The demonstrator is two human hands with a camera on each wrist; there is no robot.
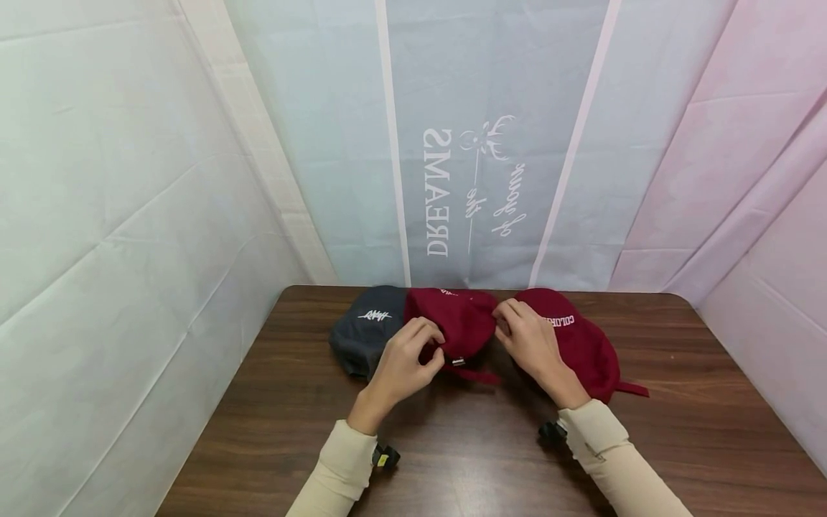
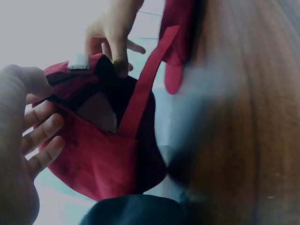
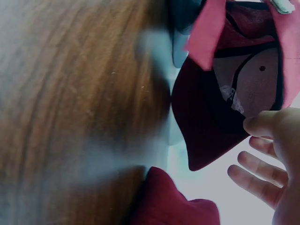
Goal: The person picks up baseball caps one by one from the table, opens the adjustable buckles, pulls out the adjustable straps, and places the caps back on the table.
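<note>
A maroon cap (image 1: 465, 323) is held between both hands at the middle of the table's far side. Its hollow inside and loose back strap (image 2: 147, 84) show in the left wrist view. My left hand (image 1: 407, 355) pinches the cap's edge near a small white tag (image 2: 78, 61), its other fingers spread. On the opposite side, my right hand (image 1: 533, 345) pinches the rim, with the thumb (image 3: 262, 124) at the inner edge and the fingers outside. Beside the right hand lies a second maroon cap (image 1: 588, 355) with white lettering. A dark blue-grey cap (image 1: 362, 330) stands to the left.
The brown wooden table (image 1: 678, 431) ends at a hanging pale blue cloth (image 1: 491, 266) with white print. White cloth walls (image 1: 129, 287) rise at both sides. The caps stand close together in a row along the far edge.
</note>
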